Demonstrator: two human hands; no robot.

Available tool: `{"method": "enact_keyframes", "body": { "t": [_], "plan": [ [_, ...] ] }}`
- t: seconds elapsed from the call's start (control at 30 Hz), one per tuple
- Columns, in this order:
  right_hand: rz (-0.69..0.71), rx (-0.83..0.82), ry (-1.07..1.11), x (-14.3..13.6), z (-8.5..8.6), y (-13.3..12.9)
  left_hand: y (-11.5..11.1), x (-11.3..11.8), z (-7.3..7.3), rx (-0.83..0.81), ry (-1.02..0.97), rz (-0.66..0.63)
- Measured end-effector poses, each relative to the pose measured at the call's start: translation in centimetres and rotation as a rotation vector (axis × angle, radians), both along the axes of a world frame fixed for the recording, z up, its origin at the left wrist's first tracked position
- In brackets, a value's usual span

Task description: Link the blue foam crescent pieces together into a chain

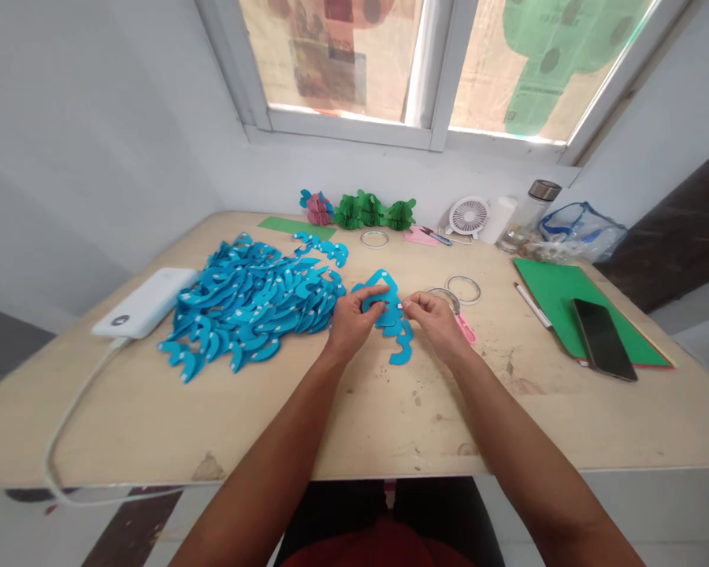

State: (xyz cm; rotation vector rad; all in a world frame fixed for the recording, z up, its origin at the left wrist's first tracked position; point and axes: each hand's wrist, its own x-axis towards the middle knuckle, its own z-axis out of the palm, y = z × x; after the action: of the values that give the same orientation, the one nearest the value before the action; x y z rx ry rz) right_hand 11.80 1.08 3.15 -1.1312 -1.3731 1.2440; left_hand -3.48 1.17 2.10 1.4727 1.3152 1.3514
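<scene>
Several blue cut-out pieces (402, 346) with small white patches lie on the table between my hands, one curling toward me. My left hand (355, 316) is closed on a blue cut-out, thumb and forefinger at its edge. Thumb and forefinger of my right hand (430, 316) are pinched together at the right edge of the same pieces; whatever is between those fingertips is too small to make out. To the left spreads a large heap of similar blue cut-outs (260, 295). Rolls of tape (464, 290) and a pink-handled tool (465, 328) lie close to my right hand.
A white power bank (147, 301) with a cable sits at the left. Green and pink folded paper figures (369, 209), a small fan (469, 216) and a glass bottle (532, 213) stand along the back. A phone (603, 339) rests on green sheets (552, 287), beside a pen (532, 305).
</scene>
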Motion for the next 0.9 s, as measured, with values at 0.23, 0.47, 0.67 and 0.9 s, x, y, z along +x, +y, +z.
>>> {"method": "enact_keyframes", "body": {
  "t": [0.23,0.47,0.67,0.9],
  "plan": [
    [0.018,0.033,-0.057,-0.1,-1.3,0.5,0.0,0.0,-0.2,0.057,0.046,-0.021],
    [-0.076,0.063,-0.050,0.0,-1.3,0.6,-0.3,0.5,-0.2,0.090,-0.124,-0.017],
    [-0.100,0.072,-0.045,0.0,-1.1,0.7,-0.4,1.3,-0.3,-0.071,-0.321,-0.009],
    [-0.112,0.109,-0.081,0.0,-1.1,0.6,-0.6,1.6,-0.5,-0.315,-0.386,-0.099]
  ]
}}
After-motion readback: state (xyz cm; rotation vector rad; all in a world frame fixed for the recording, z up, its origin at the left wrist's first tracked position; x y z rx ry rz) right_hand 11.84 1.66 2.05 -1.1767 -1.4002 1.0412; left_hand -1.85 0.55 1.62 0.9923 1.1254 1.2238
